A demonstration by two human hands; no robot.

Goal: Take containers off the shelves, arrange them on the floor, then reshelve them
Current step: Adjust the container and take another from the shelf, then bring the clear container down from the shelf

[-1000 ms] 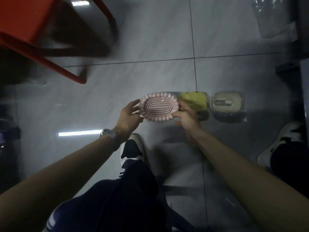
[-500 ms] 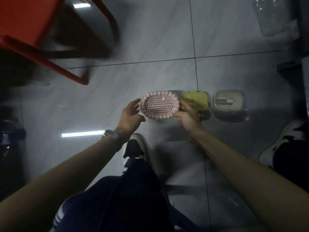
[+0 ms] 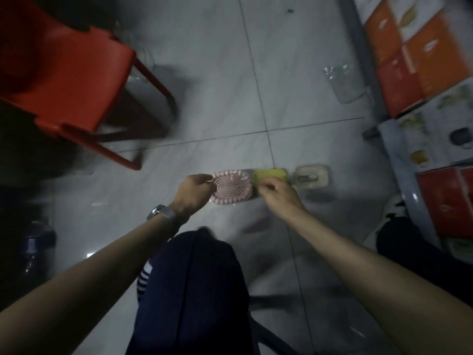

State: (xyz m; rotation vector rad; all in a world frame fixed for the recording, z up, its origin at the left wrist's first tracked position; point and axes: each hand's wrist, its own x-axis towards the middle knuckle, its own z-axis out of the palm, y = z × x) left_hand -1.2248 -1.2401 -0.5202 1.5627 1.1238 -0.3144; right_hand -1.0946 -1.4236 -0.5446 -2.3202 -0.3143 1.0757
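Hands have brought the pink dish [image 3: 231, 187] lower toward the floor than a second ago. The left hand [image 3: 194, 193] pinches its left rim, and the right hand [image 3: 279, 194] grips the other end. Just beyond the right grip sit the yellow container [image 3: 272, 174] and the clear box [image 3: 311, 176], so the floor row looks nearly complete and letting go is likely next.

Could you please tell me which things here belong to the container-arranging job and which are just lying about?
Part of the job:
pink dish, held between left hand and right hand
yellow-green container
beige container

Just lying about:
red chair
crumpled clear plastic
orange boxes
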